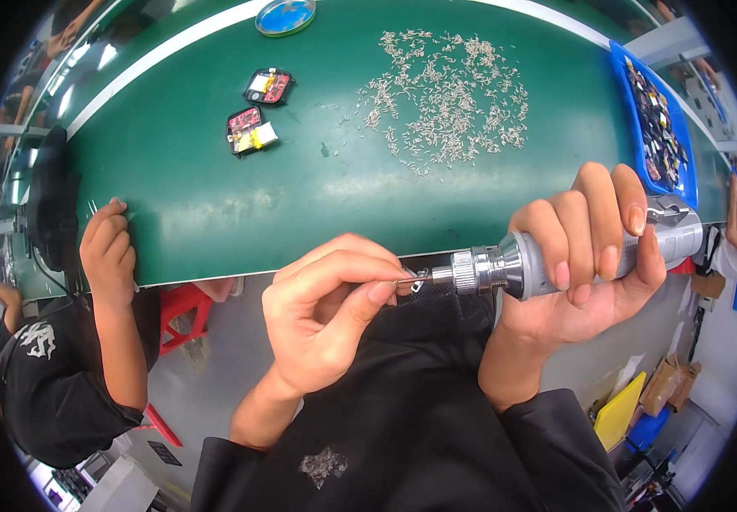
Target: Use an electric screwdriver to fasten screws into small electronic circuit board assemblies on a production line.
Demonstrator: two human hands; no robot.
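Two small circuit boards [259, 109] wait at eleven o'clock; left hand [322, 320] pinches a screw onto the electric screwdriver [556, 256] gripped by the right hand [590, 256].

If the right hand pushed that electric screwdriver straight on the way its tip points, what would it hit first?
Most likely the left hand: the screwdriver in the right hand points left, its tip at the left fingertips.

One head-worn fisheye view looks steeply down from close above the person's hands, facing forward over the green counter [215, 205], whose far edge bends toward the rim; the lap lies nearest below.
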